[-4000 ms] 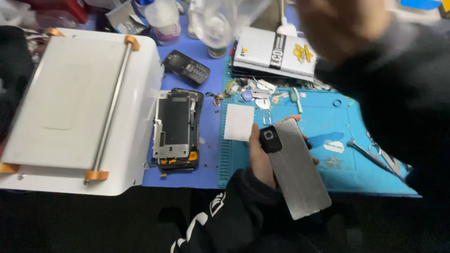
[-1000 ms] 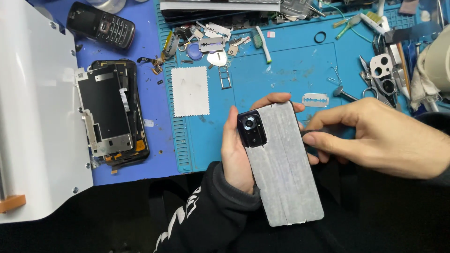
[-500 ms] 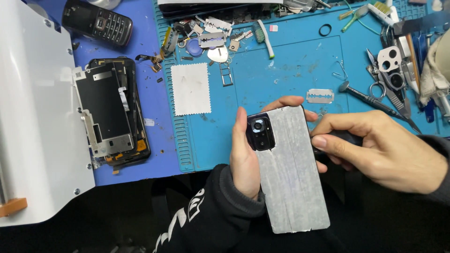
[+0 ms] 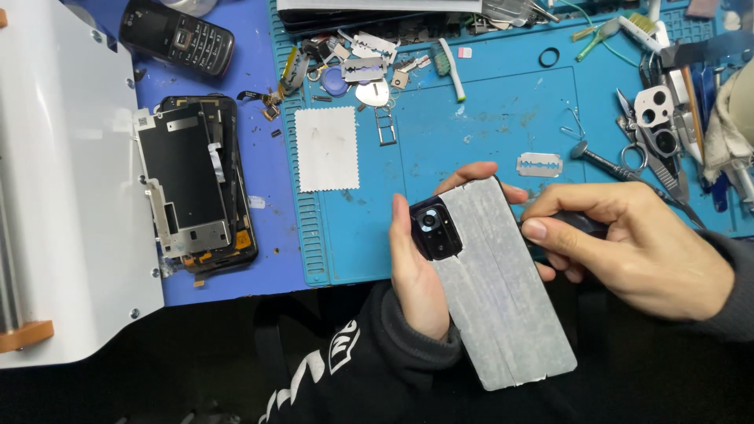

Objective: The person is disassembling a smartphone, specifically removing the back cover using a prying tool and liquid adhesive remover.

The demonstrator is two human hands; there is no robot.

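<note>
The left hand (image 4: 416,275) is clenched around a smartphone (image 4: 491,286), which it holds back side up over the near edge of the blue work mat (image 4: 487,118); the thumb lies along the phone's left edge and the fingertips show past its far end and right edge. The phone's back is covered in grey tape-like strips, with a black camera block (image 4: 434,228) at its upper left corner. The right hand (image 4: 636,247) is closed on a small dark tool (image 4: 577,225), pinched between thumb and forefinger, just beside the phone's right edge; whether the tip touches the phone cannot be told.

Beyond the phone on the mat lie a razor blade (image 4: 539,164), just past its far end, and a white cloth square (image 4: 326,148) to its far left. Farther left of the phone, on the purple tabletop (image 4: 263,169), rests an opened phone chassis (image 4: 196,184), and beyond that a black keypad phone (image 4: 177,37). A white machine (image 4: 67,180) stands at the far left.

Compared with half a second ago, the phone sits in much the same place and tilt, and the right hand has closed in slightly on its right edge.
</note>
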